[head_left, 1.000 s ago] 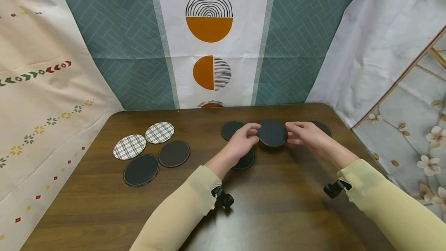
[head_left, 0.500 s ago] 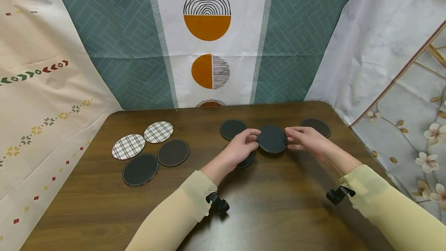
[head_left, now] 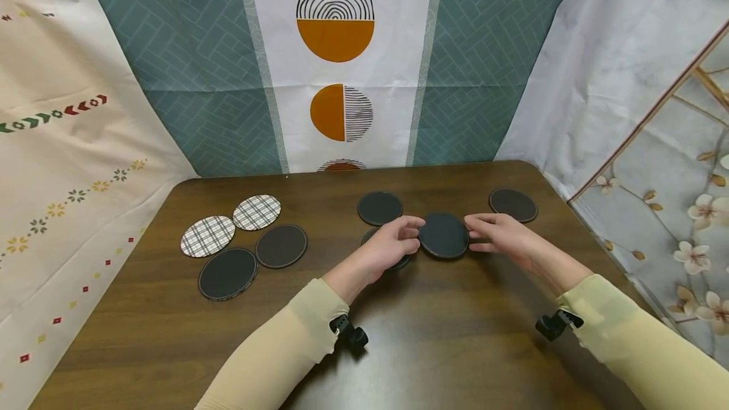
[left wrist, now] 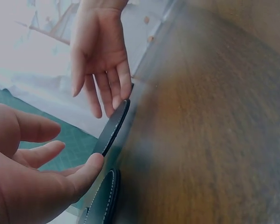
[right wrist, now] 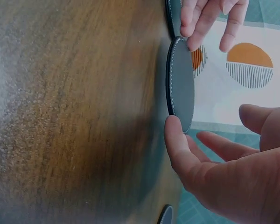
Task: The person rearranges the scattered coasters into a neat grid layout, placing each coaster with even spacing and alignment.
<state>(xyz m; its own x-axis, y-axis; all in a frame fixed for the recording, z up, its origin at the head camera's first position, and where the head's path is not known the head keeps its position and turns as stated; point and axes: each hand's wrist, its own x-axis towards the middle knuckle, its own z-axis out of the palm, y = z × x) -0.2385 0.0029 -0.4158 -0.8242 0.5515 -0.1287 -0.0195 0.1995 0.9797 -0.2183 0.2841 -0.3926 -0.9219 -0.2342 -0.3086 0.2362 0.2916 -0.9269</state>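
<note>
Between my two hands is a round black coaster (head_left: 444, 236) with pale stitching along its rim, close over the wooden table. My left hand (head_left: 390, 244) touches its left edge with the fingertips, the thumb standing away in the left wrist view. On the opposite edge, fingertips of my right hand (head_left: 504, 234) touch the same coaster (right wrist: 183, 84), thumb also apart. Neither hand wraps round it. Just behind my left hand lies another dark coaster (head_left: 380, 208). A further dark coaster (head_left: 401, 263) is mostly hidden beneath that hand.
One dark brown coaster (head_left: 513, 205) lies at the back right of the table (head_left: 444, 347). On the left, two plaid coasters (head_left: 207, 236) sit beside a brown coaster (head_left: 281, 246) and a black coaster (head_left: 228, 274). Patterned cloths (head_left: 193, 68) hang around the table.
Both hands have brought the black coaster nearer to me and lower, from the back of the table. The back-right coaster now shows fully. The other coasters have stayed put.
</note>
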